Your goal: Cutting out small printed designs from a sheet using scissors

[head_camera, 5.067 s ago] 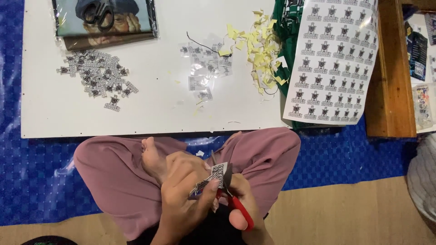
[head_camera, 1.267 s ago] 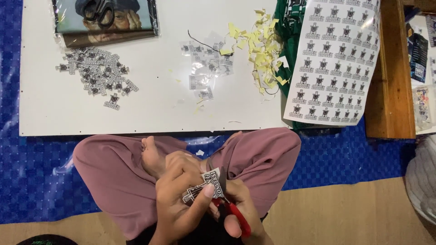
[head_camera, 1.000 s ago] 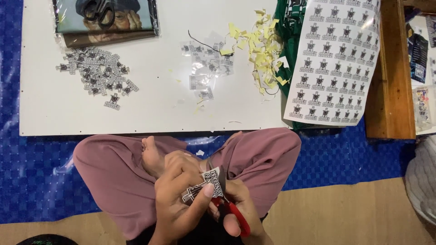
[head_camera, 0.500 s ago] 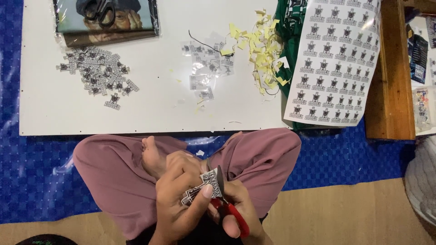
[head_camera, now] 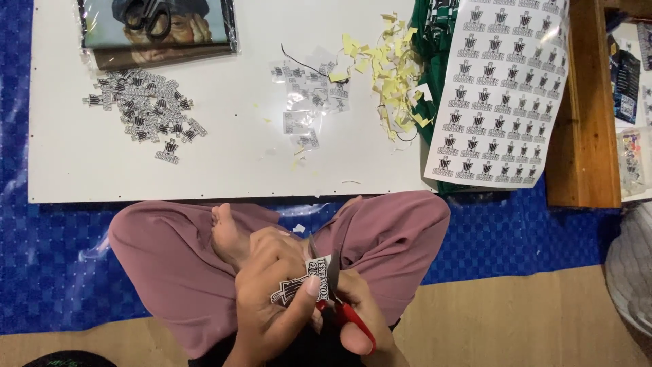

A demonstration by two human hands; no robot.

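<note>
Head view: left hand (head_camera: 272,299) pinches a black-and-white sticker (head_camera: 309,282); right hand (head_camera: 356,306) grips red-handled scissors (head_camera: 336,292) cutting it.

A small black-and-white sticker (head_camera: 309,282) is pinched in the left hand (head_camera: 272,299), held over the lap and tilted, its printed face up. Part of it is already cut close to the design's outline. Red-handled scissors (head_camera: 339,299) sit in the right hand (head_camera: 356,319), blades pointing up and away from the body, their edges meeting the sticker's right side.
</note>
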